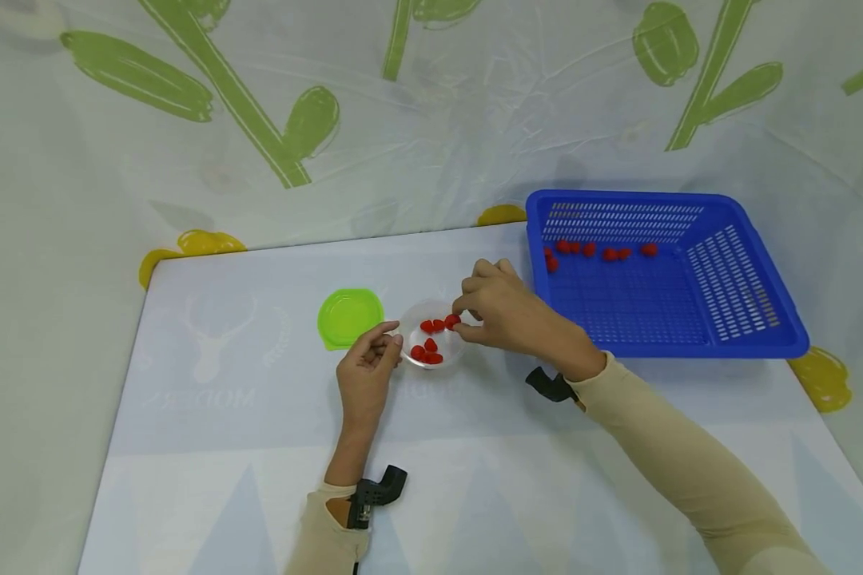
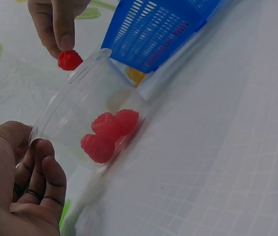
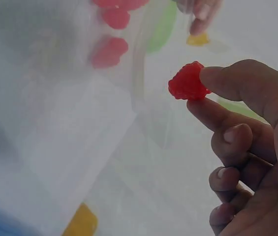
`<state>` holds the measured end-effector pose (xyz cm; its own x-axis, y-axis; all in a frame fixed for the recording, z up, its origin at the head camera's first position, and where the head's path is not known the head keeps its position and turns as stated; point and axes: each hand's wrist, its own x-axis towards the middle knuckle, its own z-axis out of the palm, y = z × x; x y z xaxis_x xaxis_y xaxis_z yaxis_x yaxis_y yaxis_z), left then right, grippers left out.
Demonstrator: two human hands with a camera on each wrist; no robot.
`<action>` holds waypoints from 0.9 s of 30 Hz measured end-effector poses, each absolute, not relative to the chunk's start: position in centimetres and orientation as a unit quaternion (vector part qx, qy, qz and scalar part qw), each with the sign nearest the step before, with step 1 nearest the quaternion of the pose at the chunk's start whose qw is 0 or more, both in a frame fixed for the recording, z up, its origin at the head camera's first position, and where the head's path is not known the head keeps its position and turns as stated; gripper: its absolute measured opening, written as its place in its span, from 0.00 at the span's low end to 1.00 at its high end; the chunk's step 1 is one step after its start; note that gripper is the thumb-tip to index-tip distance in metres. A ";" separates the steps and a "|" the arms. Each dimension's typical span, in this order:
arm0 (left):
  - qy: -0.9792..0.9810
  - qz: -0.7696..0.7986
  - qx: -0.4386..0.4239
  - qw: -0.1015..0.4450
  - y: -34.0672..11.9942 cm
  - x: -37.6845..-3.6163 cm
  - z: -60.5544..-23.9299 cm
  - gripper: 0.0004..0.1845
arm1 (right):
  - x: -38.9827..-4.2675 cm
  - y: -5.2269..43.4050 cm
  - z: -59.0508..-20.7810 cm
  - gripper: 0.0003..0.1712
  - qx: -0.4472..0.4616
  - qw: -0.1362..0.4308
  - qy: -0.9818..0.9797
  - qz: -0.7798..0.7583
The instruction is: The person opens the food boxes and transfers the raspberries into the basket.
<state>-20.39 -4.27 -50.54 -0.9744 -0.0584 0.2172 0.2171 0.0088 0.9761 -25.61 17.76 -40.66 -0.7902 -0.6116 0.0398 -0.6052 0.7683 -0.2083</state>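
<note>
Fingertips of your right hand (image 1: 499,307) pinch one small red raspberry-shaped piece (image 1: 452,320) between thumb and forefinger, right at the rim of the small clear plastic cup (image 1: 431,343); the other fingers are curled under. Your left hand (image 1: 367,371) holds that cup by its near rim with thumb and curled fingers, tipping it so the mouth faces the berry, as the left wrist view shows. The cup sits near the middle of the tabletop (image 1: 259,447), a handful of red berries (image 2: 108,133) already inside.

The risk, as I judge it: the berry hangs at the lip, not past it, so a release here could bounce it off the rim onto the tabletop. The cup is light and tilted, so a loose grip could let it roll and spill.

A round lime-green lid (image 1: 348,317) lies just left of the cup; the blue slotted plastic basket (image 1: 748,319) at the far right corner holds more red berries (image 1: 597,251)
</note>
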 end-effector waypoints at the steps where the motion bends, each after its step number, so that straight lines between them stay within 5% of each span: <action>1: -0.702 -0.703 -0.057 0.097 -4.3 -20.4 -50.5 0.13 | -25.6 18.1 -40.3 0.07 -0.324 0.008 0.940 -0.111; 27: -0.701 -0.705 -0.059 0.091 -4.3 -20.3 -50.6 0.13 | -26.6 27.6 -36.1 0.09 -0.217 -0.083 0.957 -0.172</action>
<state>-20.32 -4.29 -50.58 -0.9764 -0.0459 0.2110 0.2113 -0.0018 0.9774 -26.64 27.60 -36.07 -0.8920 -0.3867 0.2339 -0.4440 0.8466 -0.2935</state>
